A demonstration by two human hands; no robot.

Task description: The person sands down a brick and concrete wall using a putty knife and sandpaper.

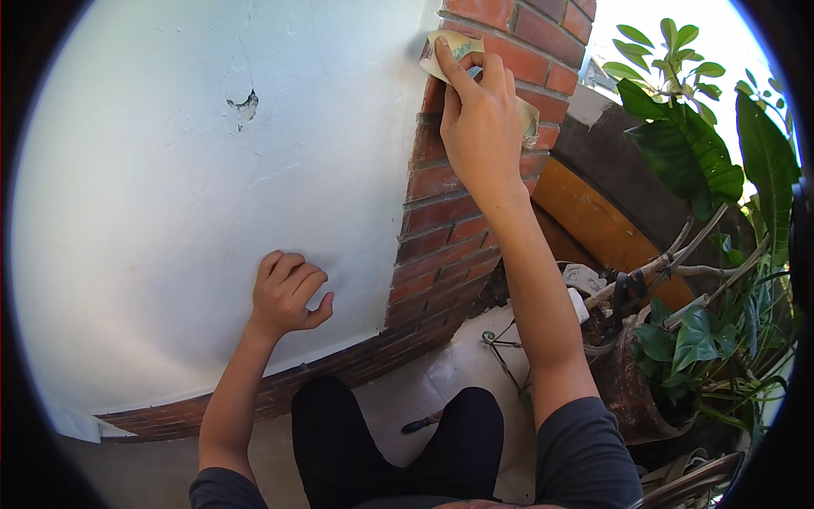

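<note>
My right hand (483,119) is raised to the corner where the white wall (170,212) meets the red brick column (441,220). Between its thumb and fingers is a folded piece of sandpaper (435,64), pale tan with some print on its back. The sheet lies against the edge of the bricks, and part of it shows beyond the far side of the hand. Lower down, my left hand (288,293) is close to the white wall, its fingers loosely bent and the thumb held apart. Nothing is in it; whether the knuckles touch the wall I cannot tell.
A chipped hole (244,109) marks the white wall, with fine cracks around it. Potted plants (691,348) with large leaves crowd the right side, beside an orange-brown board (598,216). On the floor between my knees lies a dark handle (417,424), beyond it a thin metal stand (502,348).
</note>
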